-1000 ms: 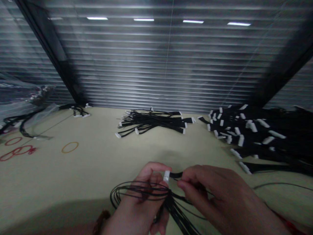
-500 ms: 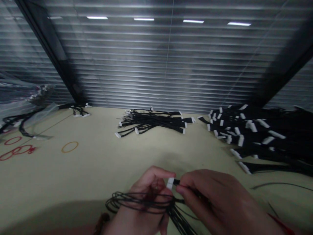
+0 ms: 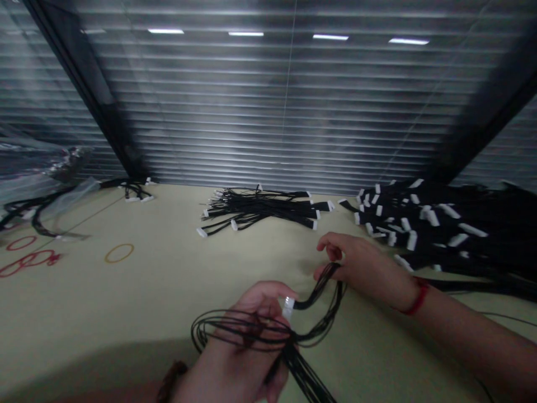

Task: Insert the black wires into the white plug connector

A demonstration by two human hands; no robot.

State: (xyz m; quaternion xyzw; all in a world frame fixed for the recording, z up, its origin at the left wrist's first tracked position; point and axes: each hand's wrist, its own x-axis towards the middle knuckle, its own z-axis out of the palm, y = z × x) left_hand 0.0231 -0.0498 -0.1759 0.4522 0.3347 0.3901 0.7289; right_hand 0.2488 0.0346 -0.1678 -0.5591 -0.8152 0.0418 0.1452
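Two-handed, clamping a black wire bundle and white connector in the closed left hand, hooking its up-right strands with the curled fingers of the right hand.

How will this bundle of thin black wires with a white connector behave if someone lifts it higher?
The thin black wires will probably be floppy and light, since they hang in loose loops around the left hand. They may tangle easily. The white connector looks small and rigid, so it will likely swing on its wires.
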